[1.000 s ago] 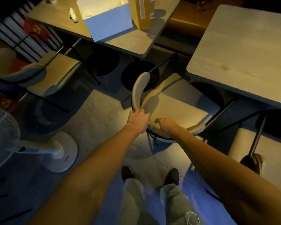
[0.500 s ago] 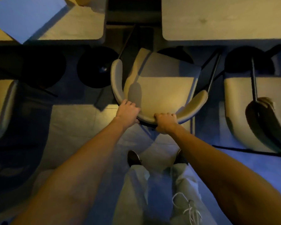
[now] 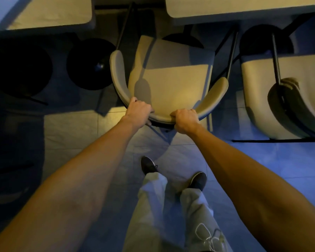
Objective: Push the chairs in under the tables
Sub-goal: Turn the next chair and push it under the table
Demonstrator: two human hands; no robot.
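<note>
The left table [image 3: 49,15] has nothing pushed under it here. My left hand [image 3: 137,111] curls over the back rim of the chair [image 3: 171,84], whose seat is nearly all in the open. My right hand [image 3: 185,120] grips the same rim, fingers closed round it. The seat front stops short of the right table [image 3: 244,8], so most of the push seems left; the next chair [image 3: 258,91] looks out too.

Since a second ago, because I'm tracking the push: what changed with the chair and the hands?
The chair swung round from an angle to face the tables squarely, its seat front now closer to the right table, not yet under it. The left hand and right hand stayed on the backrest, gripping it.
</note>
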